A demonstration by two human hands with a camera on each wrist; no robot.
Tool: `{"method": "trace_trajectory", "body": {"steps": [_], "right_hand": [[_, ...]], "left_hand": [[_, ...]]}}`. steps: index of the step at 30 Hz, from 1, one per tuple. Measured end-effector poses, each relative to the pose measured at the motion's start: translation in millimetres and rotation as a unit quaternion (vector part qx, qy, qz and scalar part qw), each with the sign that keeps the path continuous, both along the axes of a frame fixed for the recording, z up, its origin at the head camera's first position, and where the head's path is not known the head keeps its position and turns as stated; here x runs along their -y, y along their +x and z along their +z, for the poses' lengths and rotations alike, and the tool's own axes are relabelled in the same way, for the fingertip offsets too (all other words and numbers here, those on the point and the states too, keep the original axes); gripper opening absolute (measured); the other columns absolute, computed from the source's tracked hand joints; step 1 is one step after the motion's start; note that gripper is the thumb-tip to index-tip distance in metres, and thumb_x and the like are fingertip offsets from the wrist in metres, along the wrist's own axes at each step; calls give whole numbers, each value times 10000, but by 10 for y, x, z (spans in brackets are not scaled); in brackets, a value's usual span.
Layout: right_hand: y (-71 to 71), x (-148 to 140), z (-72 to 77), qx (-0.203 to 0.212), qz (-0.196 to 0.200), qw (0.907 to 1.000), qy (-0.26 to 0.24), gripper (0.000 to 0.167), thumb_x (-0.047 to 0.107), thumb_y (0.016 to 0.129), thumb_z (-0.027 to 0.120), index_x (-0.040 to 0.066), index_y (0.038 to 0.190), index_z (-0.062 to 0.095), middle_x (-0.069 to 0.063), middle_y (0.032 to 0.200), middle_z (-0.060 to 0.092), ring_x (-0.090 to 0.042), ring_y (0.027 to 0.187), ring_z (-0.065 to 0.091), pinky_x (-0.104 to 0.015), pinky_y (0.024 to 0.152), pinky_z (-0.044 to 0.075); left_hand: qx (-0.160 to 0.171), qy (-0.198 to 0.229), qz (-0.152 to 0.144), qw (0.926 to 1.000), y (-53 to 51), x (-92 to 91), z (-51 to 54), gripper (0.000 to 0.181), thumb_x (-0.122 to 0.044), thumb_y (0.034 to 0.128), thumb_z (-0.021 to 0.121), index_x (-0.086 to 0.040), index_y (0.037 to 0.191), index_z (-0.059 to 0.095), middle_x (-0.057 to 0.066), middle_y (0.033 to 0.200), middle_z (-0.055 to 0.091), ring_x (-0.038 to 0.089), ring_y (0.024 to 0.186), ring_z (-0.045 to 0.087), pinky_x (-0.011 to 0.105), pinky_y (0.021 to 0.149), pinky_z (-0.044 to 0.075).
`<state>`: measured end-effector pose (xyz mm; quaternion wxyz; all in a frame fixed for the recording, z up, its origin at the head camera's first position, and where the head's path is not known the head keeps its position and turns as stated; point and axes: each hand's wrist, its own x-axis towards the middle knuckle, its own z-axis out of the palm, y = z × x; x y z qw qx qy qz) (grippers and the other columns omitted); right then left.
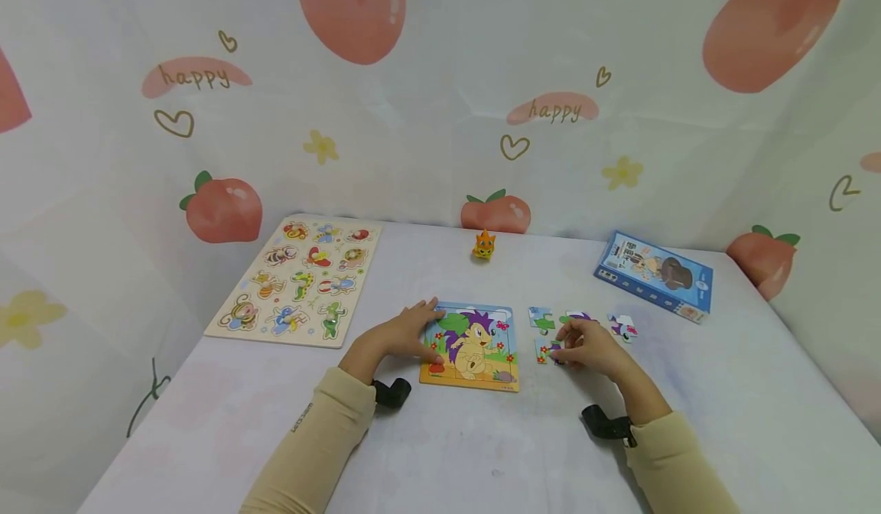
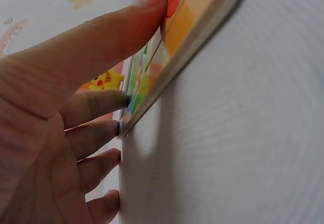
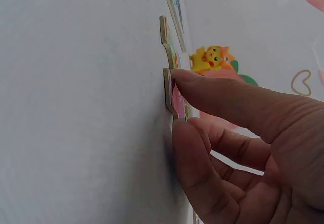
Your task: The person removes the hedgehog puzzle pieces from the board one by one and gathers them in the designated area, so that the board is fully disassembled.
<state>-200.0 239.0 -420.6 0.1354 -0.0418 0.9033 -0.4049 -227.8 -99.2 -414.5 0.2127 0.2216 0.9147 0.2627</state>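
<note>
A square hedgehog puzzle board [image 1: 469, 382] lies flat on the table. My left hand [image 1: 402, 334] rests at its left side, thumb on the picture and fingers spread along the edge. In the left wrist view, the thumb [image 2: 109, 34] presses near a red patch. To the right of the board, my right hand [image 1: 593, 348] pinches a small puzzle piece [image 3: 168, 91] between thumb and forefinger, low at the table. Beside that piece lies another with red flowers [image 1: 542, 351]. Behind are a blue-and-green piece [image 1: 541, 318], a partly hidden purple piece [image 1: 581, 316] and purple-and-white pieces [image 1: 622, 326].
A large wooden board of insect and animal pictures [image 1: 349, 300] lies at the back left. An orange-and-yellow toy figure [image 1: 485, 246] stands at the back middle. At the back right is a blue box [image 1: 650, 275]. Patterned cloth [image 1: 413, 139] hangs behind the table.
</note>
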Motion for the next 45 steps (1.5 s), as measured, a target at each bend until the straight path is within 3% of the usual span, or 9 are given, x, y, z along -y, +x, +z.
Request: {"method": "trace_trajectory", "body": {"steps": [27, 30, 37, 41, 45], "right_hand": [[35, 37, 41, -17, 81, 9999, 74, 300, 123, 774, 746, -30, 972, 581, -50, 771, 514, -141, 636, 518, -240, 549, 494], [37, 39, 75, -59, 93, 9997, 198, 300, 153, 777, 747, -21, 959, 584, -54, 782, 530, -136, 618, 522, -254, 537, 484], [-10, 75, 194, -304, 170, 9988, 347, 324, 182, 817, 710, -36, 1008, 565, -98, 852, 542, -155, 627, 525, -278, 540, 497], [-72, 205, 223, -239, 248, 9986, 396, 334, 212, 813, 718, -16, 1019, 585, -79, 859, 561, -155, 664, 516, -268, 555, 479], [-156, 392, 240, -217, 471, 9981, 343, 325, 216, 814, 717, 0, 1033, 612, -73, 866, 579, -161, 703, 503, -259, 574, 461]], "left_hand": [[9, -55, 23, 10000, -17, -16, -19, 826, -371, 768, 745, -170, 1456, 335, 53, 1579, 117, 272, 1462, 57, 491, 1175, 80], [-39, -158, 20, 9999, 25, -31, -3, 778, -367, 789, 726, -178, 1446, 355, 64, 1576, 133, 275, 1460, 69, 494, 1172, 100], [-443, -359, -408, 9975, 241, -116, 90, 648, -333, 812, 710, -211, 1393, 449, 96, 1540, 252, 320, 1438, 165, 513, 1149, 190], [-442, -565, -648, 9953, 357, -166, 91, 611, -308, 821, 704, -243, 1380, 467, 88, 1521, 301, 300, 1409, 263, 476, 1124, 280], [-670, -854, -858, 9904, 423, -199, 74, 560, -297, 835, 688, -247, 1359, 496, 101, 1493, 354, 281, 1378, 333, 437, 1112, 314]]}}
